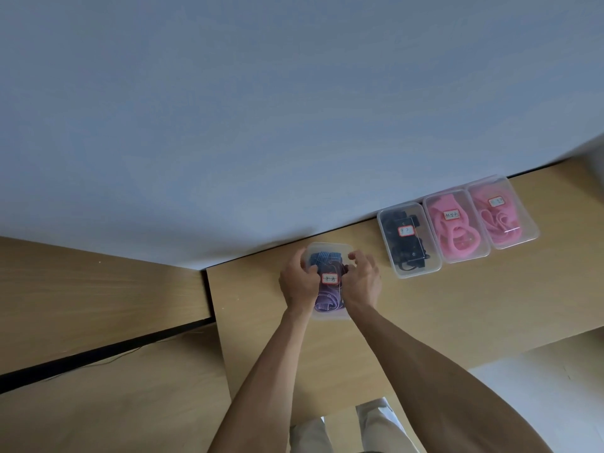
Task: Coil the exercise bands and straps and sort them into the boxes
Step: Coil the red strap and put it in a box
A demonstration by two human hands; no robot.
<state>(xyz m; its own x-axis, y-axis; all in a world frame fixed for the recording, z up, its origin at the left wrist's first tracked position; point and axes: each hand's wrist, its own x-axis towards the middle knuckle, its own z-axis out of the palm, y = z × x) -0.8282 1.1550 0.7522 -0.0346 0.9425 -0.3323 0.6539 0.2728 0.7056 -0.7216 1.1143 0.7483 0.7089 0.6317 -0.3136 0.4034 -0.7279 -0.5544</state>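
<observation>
Both hands work on one clear lidded box (327, 248) that sits on the wooden surface (457, 305) near its far edge, close to the blue-grey wall (261, 109). The left hand (299, 281) clasps the box's left side, fingers curled over the lid edge and thumb toward the middle. The right hand (362, 279) clasps the right side, fingers curled over the far right corner of the lid. Each grip is clamped on the box; whether the lid is fully seated cannot be told, as the hands cover its rim. Through the lid show a blue band (325, 258) at the far end and a purple band (327, 302) at the near end, both coiled inside. A red-bordered label (329, 278) lies on the lid between the two hands; its writing is too small to read. To the right, well apart from the held box, three more lidded boxes stand side by side, touching one another. The black box (408, 240), nearest the hands, holds black straps. The middle box (456, 225) holds coiled pink bands. The right box (503, 212) also holds pink bands. Each of these carries a similar label on its lid. A second wooden top (98, 289) adjoins at left, set lower.
</observation>
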